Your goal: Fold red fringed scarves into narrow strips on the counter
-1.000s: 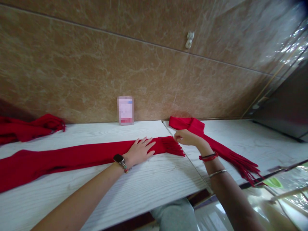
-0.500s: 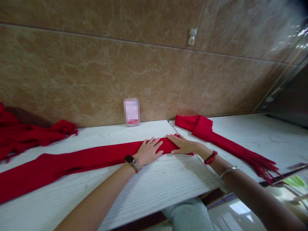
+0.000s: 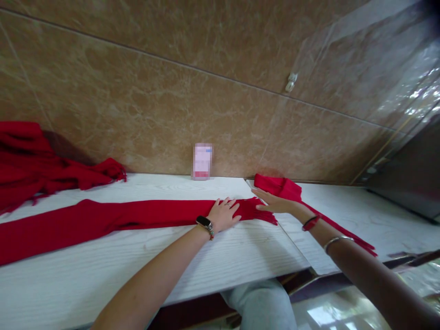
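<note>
A long red scarf [image 3: 154,213] lies stretched across the white tabletop, its fringed end at the right. My left hand [image 3: 224,216] rests flat on it just short of the fringe, fingers spread. Over the fringe is my right hand [image 3: 275,203], fingers straight and apart; whether it touches the strands I cannot tell. Behind my right wrist, a second red scarf [image 3: 279,186] lies folded over at one end, its other end trailing toward the front edge.
A heap of red fringed cloth [image 3: 20,160] sits at the back left. A pinkish, blurred-out card or packet [image 3: 202,161] leans on the brown tiled wall [image 3: 147,110]. The white table [image 3: 247,256] has a seam near my right hand. A small white hook [image 3: 291,82] is on the wall.
My right hand has moved right and up off the scarf's end, showing the fringe. My left hand stays pressed on the scarf. The view has tilted and shifted.
</note>
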Motion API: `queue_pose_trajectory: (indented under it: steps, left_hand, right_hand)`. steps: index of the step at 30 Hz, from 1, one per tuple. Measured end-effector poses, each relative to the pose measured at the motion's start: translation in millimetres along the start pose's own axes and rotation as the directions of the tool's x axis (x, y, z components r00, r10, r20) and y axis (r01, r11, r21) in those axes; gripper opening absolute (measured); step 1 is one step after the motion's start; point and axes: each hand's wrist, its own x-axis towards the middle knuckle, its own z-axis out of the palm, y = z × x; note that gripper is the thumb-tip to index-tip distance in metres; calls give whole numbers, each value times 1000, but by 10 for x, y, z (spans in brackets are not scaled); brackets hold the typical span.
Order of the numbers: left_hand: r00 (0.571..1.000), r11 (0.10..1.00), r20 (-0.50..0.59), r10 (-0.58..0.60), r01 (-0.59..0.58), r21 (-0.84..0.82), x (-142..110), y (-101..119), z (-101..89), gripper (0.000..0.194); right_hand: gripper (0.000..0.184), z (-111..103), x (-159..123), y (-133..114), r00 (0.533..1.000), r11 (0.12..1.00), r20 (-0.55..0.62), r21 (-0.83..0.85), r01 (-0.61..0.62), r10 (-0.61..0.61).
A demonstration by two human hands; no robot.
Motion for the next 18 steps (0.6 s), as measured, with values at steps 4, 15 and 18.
queue_pose_trajectory:
  steps: [4, 15, 18]
  left_hand:
    - [998, 999, -45, -32, 33, 13, -16, 26, 13, 54]
    - [999, 999, -29, -41, 41, 10, -14, 13, 19, 52]
    - [999, 999, -36, -38, 38, 9, -10, 20, 17, 52]
  right_hand:
    - [52, 411, 117, -340, 991, 998, -126, -42, 40, -45]
    - [50, 440, -196, 119, 952, 971, -220, -59, -232, 214]
    - [52, 402, -66, -46, 944, 977, -268, -42, -209, 191]
